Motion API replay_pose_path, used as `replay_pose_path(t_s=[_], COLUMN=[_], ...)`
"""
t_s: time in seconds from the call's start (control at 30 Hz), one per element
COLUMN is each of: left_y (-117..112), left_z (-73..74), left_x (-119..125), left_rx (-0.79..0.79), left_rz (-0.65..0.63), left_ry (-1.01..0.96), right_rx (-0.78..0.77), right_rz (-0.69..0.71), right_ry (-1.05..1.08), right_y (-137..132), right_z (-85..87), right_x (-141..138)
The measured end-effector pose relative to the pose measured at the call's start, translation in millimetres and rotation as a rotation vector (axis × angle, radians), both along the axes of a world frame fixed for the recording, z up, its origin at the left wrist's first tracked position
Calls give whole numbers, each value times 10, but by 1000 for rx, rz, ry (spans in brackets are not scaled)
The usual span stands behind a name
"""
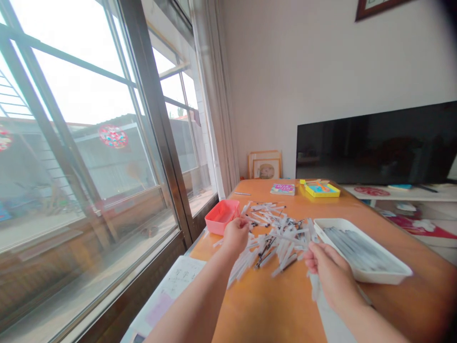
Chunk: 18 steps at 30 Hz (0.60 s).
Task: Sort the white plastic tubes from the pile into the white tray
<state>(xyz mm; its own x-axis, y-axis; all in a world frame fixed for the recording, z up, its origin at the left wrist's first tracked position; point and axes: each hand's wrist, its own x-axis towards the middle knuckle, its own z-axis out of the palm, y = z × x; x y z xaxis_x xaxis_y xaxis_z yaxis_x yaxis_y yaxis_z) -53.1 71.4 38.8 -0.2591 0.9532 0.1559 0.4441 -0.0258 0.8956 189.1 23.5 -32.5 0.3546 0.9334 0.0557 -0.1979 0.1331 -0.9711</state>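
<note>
A heap of thin white pen-like sticks (pixel 276 233), some with dark tips, lies on the orange table (pixel 285 305). My left hand (pixel 235 234) reaches to the heap's left edge beside the pink tray; its fingers curl, and what they grip is hidden. My right hand (pixel 330 271) is closed at the heap's near right side, next to the white tray, with white sticks showing beneath it.
A pink tray (pixel 222 216) stands at the table's left edge. A white tray (pixel 362 250) holding several grey sticks sits on the right. Books (pixel 283 189) and a yellow box (pixel 320 189) lie at the far end. Papers (pixel 174 286) overhang the near left. A window runs along the left.
</note>
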Motion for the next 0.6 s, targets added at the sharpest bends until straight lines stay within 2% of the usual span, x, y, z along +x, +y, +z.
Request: replay_pose_path(t_s=[0.13,0.27,0.43,0.6], left_y=[217,365,506,593], left_z=[-134,-228,-293,-318], left_x=[-67,-40,12,44], left_rx=[-90,-165,-228,-277], left_rz=[23,47,85,93], left_ry=[300,504,641,679], right_rx=[-1,-7,-15,-17], right_rz=[-9,-21,-25,-28], right_ry=[7,17,32,34], right_y=[8,25,25,42], right_z=[-3,10,49,48], right_x=[2,18,21,6])
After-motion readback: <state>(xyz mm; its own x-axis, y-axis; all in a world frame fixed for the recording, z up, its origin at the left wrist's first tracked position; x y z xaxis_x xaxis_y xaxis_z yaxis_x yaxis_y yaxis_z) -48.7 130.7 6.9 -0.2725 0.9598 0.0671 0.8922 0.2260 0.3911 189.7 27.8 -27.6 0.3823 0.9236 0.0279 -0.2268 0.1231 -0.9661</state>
